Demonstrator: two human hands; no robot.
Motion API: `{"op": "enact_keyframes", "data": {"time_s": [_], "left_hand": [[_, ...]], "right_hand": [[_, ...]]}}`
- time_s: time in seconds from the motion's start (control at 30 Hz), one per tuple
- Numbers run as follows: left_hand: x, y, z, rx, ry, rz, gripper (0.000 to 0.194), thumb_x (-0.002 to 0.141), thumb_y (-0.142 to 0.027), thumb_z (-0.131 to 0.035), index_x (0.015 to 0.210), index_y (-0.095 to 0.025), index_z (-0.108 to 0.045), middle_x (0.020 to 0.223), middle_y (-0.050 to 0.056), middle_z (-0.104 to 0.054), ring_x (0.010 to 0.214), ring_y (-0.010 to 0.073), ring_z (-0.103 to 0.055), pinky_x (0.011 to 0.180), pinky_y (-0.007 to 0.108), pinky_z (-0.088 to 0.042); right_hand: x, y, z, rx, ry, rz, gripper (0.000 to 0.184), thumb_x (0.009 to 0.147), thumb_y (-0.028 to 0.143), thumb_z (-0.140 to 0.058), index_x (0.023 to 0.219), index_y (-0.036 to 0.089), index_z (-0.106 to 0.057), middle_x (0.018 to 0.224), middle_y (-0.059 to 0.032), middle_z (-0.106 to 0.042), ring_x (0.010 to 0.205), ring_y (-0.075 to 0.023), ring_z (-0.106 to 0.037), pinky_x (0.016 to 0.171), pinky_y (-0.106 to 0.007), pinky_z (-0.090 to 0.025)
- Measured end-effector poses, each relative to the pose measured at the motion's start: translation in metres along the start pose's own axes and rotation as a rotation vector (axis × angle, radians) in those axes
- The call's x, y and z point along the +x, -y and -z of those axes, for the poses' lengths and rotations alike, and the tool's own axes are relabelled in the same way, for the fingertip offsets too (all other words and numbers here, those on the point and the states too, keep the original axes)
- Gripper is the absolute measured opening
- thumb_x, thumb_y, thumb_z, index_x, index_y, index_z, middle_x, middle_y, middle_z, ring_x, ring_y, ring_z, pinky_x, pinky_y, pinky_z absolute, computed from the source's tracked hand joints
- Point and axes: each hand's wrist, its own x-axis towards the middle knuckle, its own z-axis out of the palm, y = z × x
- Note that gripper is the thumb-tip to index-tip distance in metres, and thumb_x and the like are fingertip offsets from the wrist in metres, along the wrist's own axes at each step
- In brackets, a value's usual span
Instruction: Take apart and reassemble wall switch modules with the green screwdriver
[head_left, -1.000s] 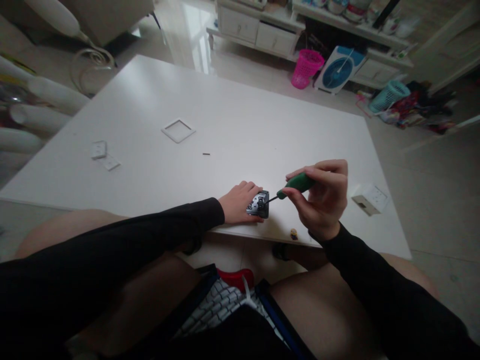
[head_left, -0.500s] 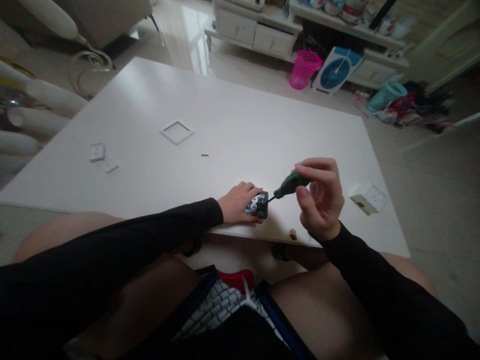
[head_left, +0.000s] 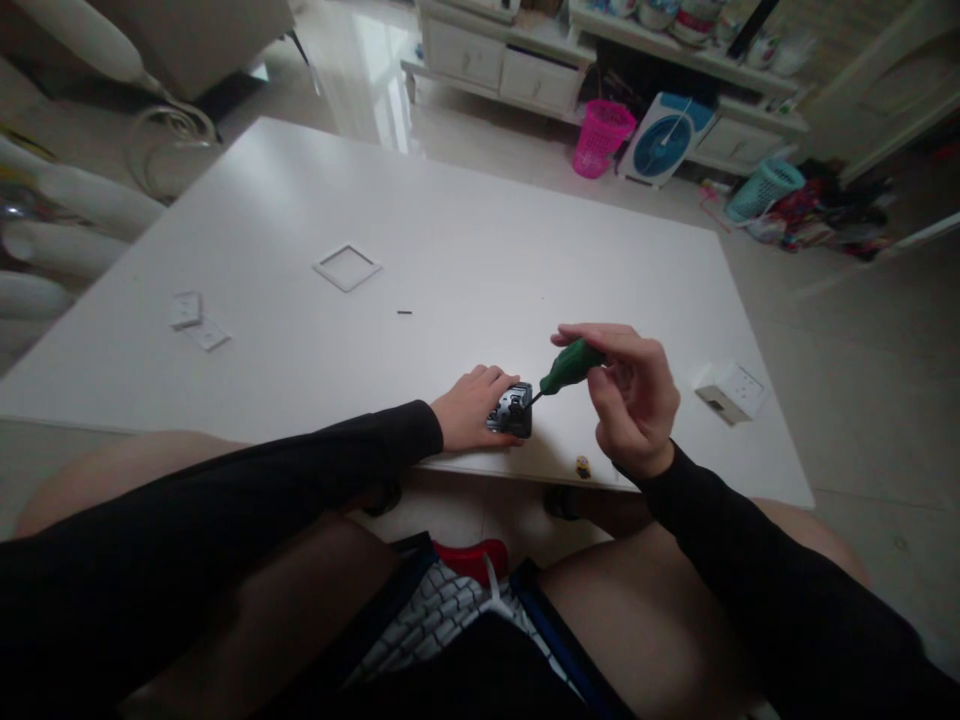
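Observation:
Near the front edge of the white table point(head_left: 480, 250), my left hand point(head_left: 472, 408) grips a small dark wall-socket body with metal parts point(head_left: 517, 410), thumb on the near side and fingers on the far side. A green-handled screwdriver point(head_left: 571, 366) is held in my right hand point(head_left: 634, 395), its shaft slanting down to the left. The tip meets the socket body; what exactly it touches there is too small to make out. A little yellow figure point(head_left: 583, 466) lies below my right hand, by the table edge.
A white socket box point(head_left: 731, 392) stands at the right. A square white frame point(head_left: 347, 268) and a short dark bar point(head_left: 404, 312) lie left of centre. Two white plates point(head_left: 196, 320) are at the far left. Beyond the table are a pink basket point(head_left: 602, 140) and a blue-white fan point(head_left: 664, 140).
The fingers of my right hand have shifted on the screwdriver handle, reaching further over it. My left hand still holds the socket body. The whole view has shifted slightly.

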Motion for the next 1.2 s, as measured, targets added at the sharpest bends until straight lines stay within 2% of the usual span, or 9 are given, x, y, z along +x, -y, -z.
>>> {"op": "enact_keyframes", "data": {"time_s": [0.07, 0.27, 0.37, 0.47, 0.67, 0.77, 0.83, 1.03, 1.2], "left_hand": [[-0.0003, 0.0008, -0.0017, 0.001, -0.009, -0.002, 0.086, 0.079, -0.065, -0.083, 0.144, -0.019, -0.051, 0.130, 0.015, -0.060, 0.116, 0.0346, -0.056, 0.104, 0.049, -0.047], [-0.0007, 0.0011, -0.0027, 0.008, -0.011, 0.009, 0.083, 0.081, -0.065, -0.081, 0.143, -0.017, -0.052, 0.127, 0.015, -0.060, 0.115, 0.0347, -0.057, 0.101, 0.049, -0.048], [-0.0009, 0.0004, -0.0016, 0.008, -0.011, 0.004, 0.082, 0.081, -0.064, -0.081, 0.142, -0.018, -0.052, 0.129, 0.015, -0.060, 0.115, 0.0342, -0.057, 0.103, 0.049, -0.048], [-0.0008, 0.0002, -0.0013, 0.006, -0.006, 0.003, 0.084, 0.080, -0.062, -0.083, 0.143, -0.017, -0.050, 0.130, 0.015, -0.060, 0.115, 0.0341, -0.057, 0.104, 0.049, -0.048], [-0.0003, 0.0003, -0.0025, 0.020, -0.010, 0.012, 0.083, 0.082, -0.066, -0.081, 0.142, -0.016, -0.052, 0.127, 0.015, -0.060, 0.115, 0.0347, -0.057, 0.102, 0.049, -0.048], [-0.0004, 0.0005, -0.0027, 0.016, -0.008, 0.003, 0.086, 0.081, -0.063, -0.083, 0.144, -0.016, -0.050, 0.128, 0.016, -0.061, 0.115, 0.0349, -0.057, 0.103, 0.050, -0.048], [-0.0005, 0.0003, -0.0027, 0.013, -0.011, 0.001, 0.086, 0.080, -0.062, -0.084, 0.144, -0.016, -0.050, 0.129, 0.016, -0.061, 0.115, 0.0348, -0.057, 0.104, 0.050, -0.048], [-0.0002, -0.0018, -0.0005, 0.023, 0.002, 0.020, 0.086, 0.080, -0.063, -0.084, 0.143, -0.015, -0.051, 0.130, 0.016, -0.060, 0.115, 0.0353, -0.057, 0.103, 0.049, -0.048], [-0.0003, -0.0019, 0.0004, 0.017, 0.003, 0.014, 0.084, 0.080, -0.062, -0.084, 0.142, -0.016, -0.051, 0.130, 0.016, -0.060, 0.116, 0.0349, -0.057, 0.104, 0.049, -0.048]], "right_hand": [[-0.0004, -0.0002, -0.0006, 0.008, 0.013, 0.009, 0.040, 0.103, 0.020, -0.055, 0.140, 0.034, -0.060, 0.126, -0.0076, -0.070, 0.111, -0.0260, -0.074, 0.088, -0.049, -0.067], [-0.0026, -0.0090, 0.0019, -0.110, -0.093, 0.057, 0.045, 0.090, 0.025, -0.080, 0.130, 0.037, -0.065, 0.115, -0.0038, -0.062, 0.096, -0.0235, -0.072, 0.077, -0.045, -0.066], [-0.0012, -0.0058, 0.0016, -0.065, -0.046, 0.049, 0.039, 0.099, 0.028, -0.066, 0.136, 0.036, -0.063, 0.126, -0.0066, -0.063, 0.108, -0.0269, -0.072, 0.084, -0.050, -0.066], [0.0002, -0.0013, -0.0003, 0.002, 0.011, 0.025, 0.040, 0.105, 0.022, -0.051, 0.141, 0.036, -0.060, 0.131, -0.0076, -0.066, 0.118, -0.0276, -0.071, 0.091, -0.052, -0.065], [-0.0019, -0.0039, 0.0003, -0.134, -0.084, 0.075, 0.046, 0.090, 0.024, -0.079, 0.132, 0.038, -0.066, 0.111, -0.0032, -0.061, 0.098, -0.0228, -0.069, 0.076, -0.041, -0.064], [-0.0015, -0.0023, 0.0004, -0.070, -0.050, 0.034, 0.039, 0.100, 0.026, -0.063, 0.137, 0.036, -0.064, 0.124, -0.0064, -0.064, 0.111, -0.0263, -0.070, 0.086, -0.048, -0.065], [-0.0005, -0.0004, -0.0001, 0.009, -0.005, 0.008, 0.041, 0.104, 0.021, -0.052, 0.141, 0.035, -0.062, 0.132, -0.0076, -0.066, 0.117, -0.0271, -0.071, 0.092, -0.052, -0.065], [0.0012, -0.0022, 0.0014, -0.080, -0.085, 0.094, 0.048, 0.089, 0.020, -0.080, 0.133, 0.036, -0.070, 0.112, -0.0039, -0.065, 0.101, -0.0231, -0.069, 0.078, -0.041, -0.063], [-0.0002, 0.0002, 0.0013, 0.026, -0.022, 0.026, 0.041, 0.104, 0.019, -0.055, 0.140, 0.035, -0.066, 0.129, -0.0080, -0.068, 0.113, -0.0272, -0.071, 0.089, -0.051, -0.064]]}}
